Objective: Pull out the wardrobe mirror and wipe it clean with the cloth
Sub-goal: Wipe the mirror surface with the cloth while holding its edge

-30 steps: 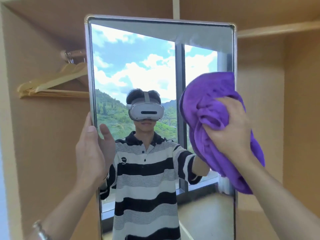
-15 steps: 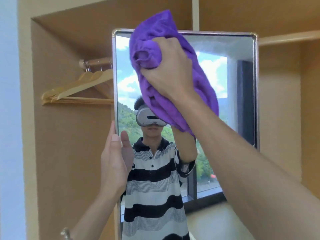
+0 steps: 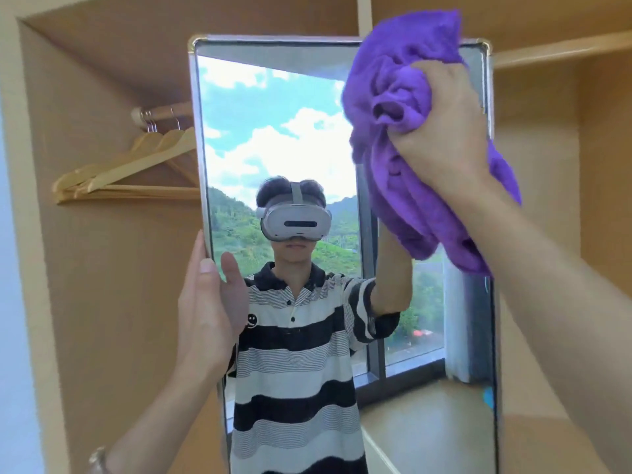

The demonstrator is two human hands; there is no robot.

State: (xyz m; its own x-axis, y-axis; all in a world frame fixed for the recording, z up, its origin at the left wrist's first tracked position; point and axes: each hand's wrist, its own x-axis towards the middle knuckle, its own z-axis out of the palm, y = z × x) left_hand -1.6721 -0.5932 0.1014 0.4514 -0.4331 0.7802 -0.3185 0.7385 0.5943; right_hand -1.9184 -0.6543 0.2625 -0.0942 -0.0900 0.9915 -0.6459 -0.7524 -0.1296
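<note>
The tall metal-framed wardrobe mirror [image 3: 273,138] stands pulled out in front of the open wooden wardrobe and faces me. My left hand [image 3: 205,302] grips its left edge about halfway up, thumb on the glass side. My right hand [image 3: 444,131] presses a bunched purple cloth [image 3: 403,97] against the glass at the mirror's top right corner; part of the cloth hangs below my wrist. The glass reflects a person in a striped shirt, a window and cloudy sky. The cloth and my right arm hide the mirror's upper right part.
Several wooden hangers [image 3: 136,172] hang on a rail [image 3: 160,111] inside the wardrobe, left of the mirror. A wooden shelf [image 3: 564,49] runs across the right compartment. The wardrobe's left side panel [image 3: 30,268] borders a pale wall.
My right hand carried the cloth from the mirror's right middle up to the top left, then across to the top right corner. The left hand stays gripping the left edge.
</note>
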